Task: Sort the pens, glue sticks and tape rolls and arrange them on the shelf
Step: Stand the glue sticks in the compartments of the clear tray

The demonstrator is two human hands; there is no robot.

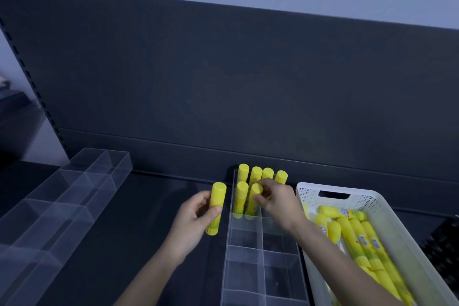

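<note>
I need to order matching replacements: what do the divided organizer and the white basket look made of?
The divided organizer looks like clear acrylic or a similar rigid plastic: see-through, glossy walls with bright edges. The white basket looks like matte moulded plastic, judging by its walls perforated with small holes and its cut-out handle.

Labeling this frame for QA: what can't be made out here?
Head view:
Glue sticks in the white basket: count hidden by the right forearm and bottom edge; labels blurred.
Organizer slot behind the right hand: hidden by it.
Dark object at right edge: cut off, unidentifiable.
</note>
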